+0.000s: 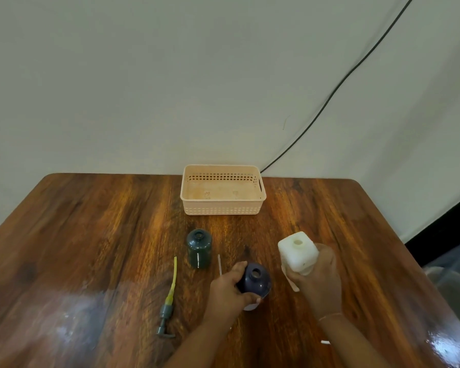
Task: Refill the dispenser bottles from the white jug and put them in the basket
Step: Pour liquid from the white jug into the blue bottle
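A wooden table [91, 235] fills the lower half of the frame, with a pale wall [144, 75] behind it. At the table's far edge, centre frame, stands a peach slotted basket [222, 207] with nothing inside it.

In the lower centre, the left hand [227, 289] wraps its fingers and thumb round a dark blue dispenser bottle [256, 278], which stands upright with its neck uncapped and its round mouth showing. A small white thing shows just under this hand; what it is cannot be told.

To the right of that, the right hand [318, 280] grips the lower body of the white jug [298, 251], fingers curled round it. The jug's cap is off and its open mouth faces up toward the camera. Whether its base touches the table is hidden by the hand. The 2 hands are apart, each clamped on its own container, and the jug's mouth sits just right of and above the blue bottle in the frame, not over it.

Left of centre, between the basket and the left hand, a dark green dispenser bottle [199, 248] stands upright, also without its pump. A thin pale tube [219, 264] lies on the table between it and the left hand. Further left, a grey-green pump head with a yellow dip tube [168, 306] lies flat, its tube pointing toward the far edge.

A black cable [343, 81] runs down the wall from the upper right to behind the basket.
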